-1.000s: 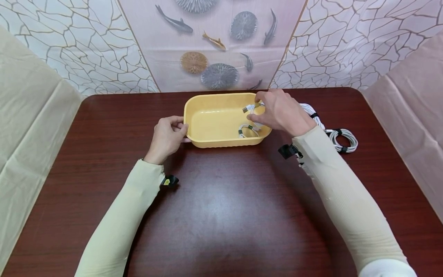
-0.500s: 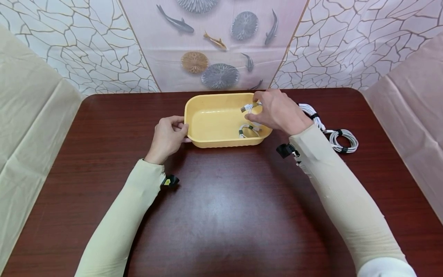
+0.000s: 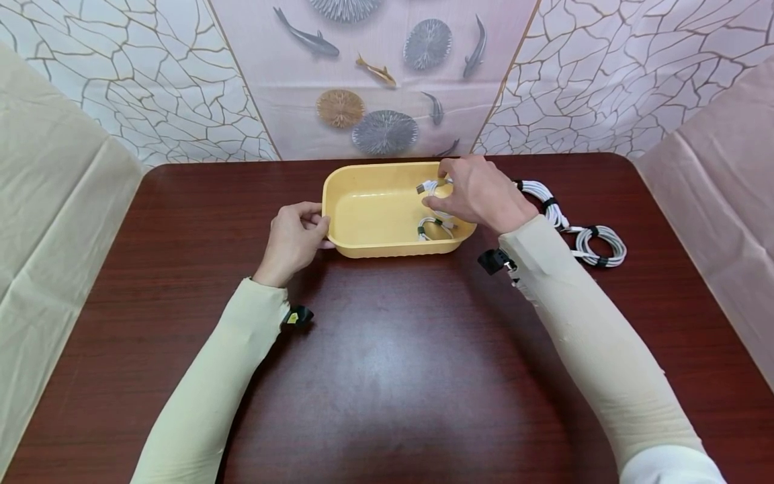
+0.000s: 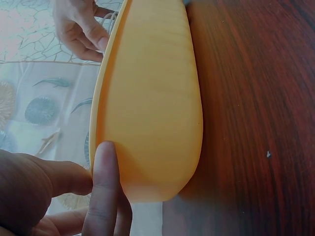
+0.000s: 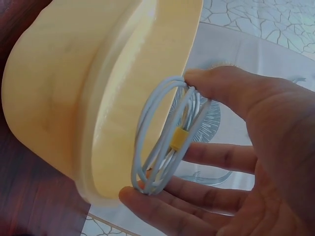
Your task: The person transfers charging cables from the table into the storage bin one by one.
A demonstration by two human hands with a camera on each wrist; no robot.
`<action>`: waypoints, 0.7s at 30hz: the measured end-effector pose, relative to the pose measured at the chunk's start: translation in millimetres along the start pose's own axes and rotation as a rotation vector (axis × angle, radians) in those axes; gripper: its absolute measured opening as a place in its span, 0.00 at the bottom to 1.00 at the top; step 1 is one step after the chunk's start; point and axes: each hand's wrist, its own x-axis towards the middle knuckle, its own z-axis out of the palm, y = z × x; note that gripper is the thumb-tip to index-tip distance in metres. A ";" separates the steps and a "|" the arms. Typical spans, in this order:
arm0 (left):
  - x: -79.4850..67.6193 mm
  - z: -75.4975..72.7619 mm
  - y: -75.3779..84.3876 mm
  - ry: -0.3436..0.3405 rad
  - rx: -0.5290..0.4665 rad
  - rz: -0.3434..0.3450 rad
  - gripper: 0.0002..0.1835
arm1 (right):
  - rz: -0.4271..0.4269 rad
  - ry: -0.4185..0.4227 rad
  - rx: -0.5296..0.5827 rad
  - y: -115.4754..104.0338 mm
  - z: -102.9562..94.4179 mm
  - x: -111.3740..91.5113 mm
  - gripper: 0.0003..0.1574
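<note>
A yellow plastic basin (image 3: 375, 218) sits near the table's back edge. My left hand (image 3: 293, 238) pinches its left rim between thumb and fingers, as the left wrist view shows from close by. Over the basin's right end, my right hand (image 3: 480, 191) holds a coiled white cable (image 5: 165, 135) with a yellow tie, thumb on one side of the loop and fingertips on the other. Its USB plug (image 3: 422, 188) points left. Inside the basin lies a smaller coiled cable (image 3: 422, 232) with a dark green tie, partly hidden by the near wall.
To the right of the basin lie a white coiled cable (image 3: 547, 202) with black ties and a grey-white coil (image 3: 605, 247), also black-tied. The dark red wooden table (image 3: 375, 370) ends at the back against a patterned cloth (image 3: 387, 81).
My right hand has shifted slightly left over the basin, carrying the coiled cable with it. The left hand and the basin stay nearly where they were.
</note>
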 end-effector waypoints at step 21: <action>0.2 0.0 0.5 -0.005 0.000 -0.008 0.19 | 0.006 -0.014 0.014 -6.9 3.4 9.4 0.37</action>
